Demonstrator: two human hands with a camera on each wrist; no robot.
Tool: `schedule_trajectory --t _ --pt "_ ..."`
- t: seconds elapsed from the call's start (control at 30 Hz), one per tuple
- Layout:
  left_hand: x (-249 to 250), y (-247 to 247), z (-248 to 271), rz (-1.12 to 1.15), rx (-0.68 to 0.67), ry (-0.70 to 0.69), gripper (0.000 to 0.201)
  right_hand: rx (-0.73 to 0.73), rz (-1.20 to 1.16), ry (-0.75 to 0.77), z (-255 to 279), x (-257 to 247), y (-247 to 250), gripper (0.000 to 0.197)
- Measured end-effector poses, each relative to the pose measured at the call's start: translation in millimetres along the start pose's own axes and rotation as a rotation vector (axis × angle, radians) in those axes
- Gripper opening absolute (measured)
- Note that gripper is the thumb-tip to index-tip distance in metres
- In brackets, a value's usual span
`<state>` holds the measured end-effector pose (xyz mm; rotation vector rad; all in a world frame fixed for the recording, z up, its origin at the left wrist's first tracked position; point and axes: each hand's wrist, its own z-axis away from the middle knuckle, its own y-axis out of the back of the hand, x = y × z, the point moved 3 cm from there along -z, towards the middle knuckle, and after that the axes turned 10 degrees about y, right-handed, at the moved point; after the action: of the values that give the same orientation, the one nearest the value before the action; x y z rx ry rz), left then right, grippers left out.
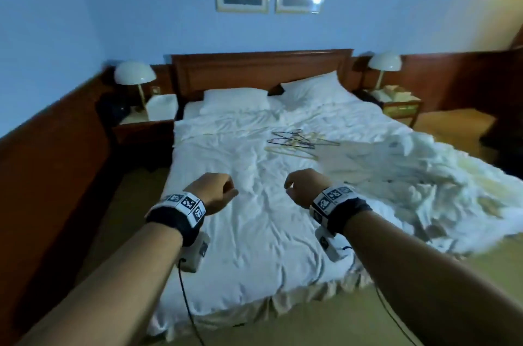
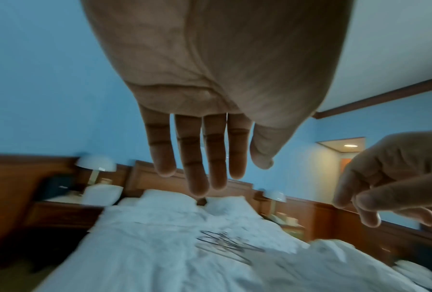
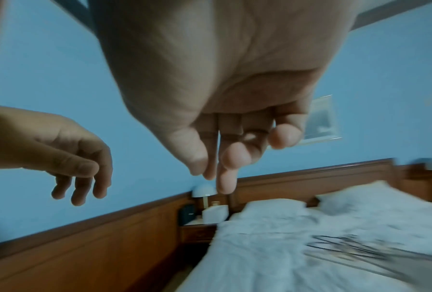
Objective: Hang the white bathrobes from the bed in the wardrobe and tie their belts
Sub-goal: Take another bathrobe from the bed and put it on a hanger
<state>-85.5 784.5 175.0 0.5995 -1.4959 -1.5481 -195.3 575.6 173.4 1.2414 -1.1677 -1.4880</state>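
A heap of crumpled white bathrobes (image 1: 424, 178) lies along the right side of the bed (image 1: 254, 238). A pile of wire and wooden hangers (image 1: 297, 141) (image 2: 227, 245) (image 3: 355, 249) rests mid-bed, just left of the heap. My left hand (image 1: 229, 190) (image 2: 209, 171) hovers over the foot of the bed, fingers hanging straight and empty. My right hand (image 1: 291, 187) (image 3: 217, 168) is level with it, fingers loosely curled around nothing, well short of the robes. No wardrobe is in view.
Two pillows (image 1: 237, 99) lean at the wooden headboard (image 1: 260, 68). A nightstand with a white lamp (image 1: 134, 73) stands on the left and another lamp (image 1: 385, 62) on the right. Wood panelling lines the walls, with carpet on both sides of the bed.
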Motion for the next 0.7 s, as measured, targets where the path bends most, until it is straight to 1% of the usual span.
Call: schedule_trajectory --t 0.1,0.17,0.27,0.4,0.5,0.6,0.7 --pt "101.2 -33.8 -74.1 -0.050 -0.092 -0.214 0.032 0.024 -0.030 -0.182 18.3 110.0 3.8 0.022" --pt "159.2 -52.9 -118.3 -0.060 -0.151 -0.309 0.032 0.045 -0.065 -0.302 29.3 171.8 0.7 0.023" --pt "236.1 -78.4 -176.5 -0.031 -0.218 -0.411 0.030 0.073 -0.106 -0.445 40.8 252.2 -5.4 0.025" --pt "317.8 -115.1 -252.1 -0.065 -0.272 -0.509 0.028 0.089 -0.143 -0.588 34.4 345.2 -5.7 0.021" --pt "369.4 -137.1 -313.9 -0.098 -0.318 -0.582 0.028 0.138 -0.152 -0.673 18.4 406.8 0.1 0.021" --pt "423.2 -146.3 -375.1 -0.154 -0.366 -0.653 0.027 0.139 -0.178 -0.744 0.6 461.3 5.2 0.021" --pt "479.0 -149.8 -426.9 -0.164 -0.344 -0.707 0.024 0.193 -0.194 -0.826 -8.2 512.7 12.6 0.023"
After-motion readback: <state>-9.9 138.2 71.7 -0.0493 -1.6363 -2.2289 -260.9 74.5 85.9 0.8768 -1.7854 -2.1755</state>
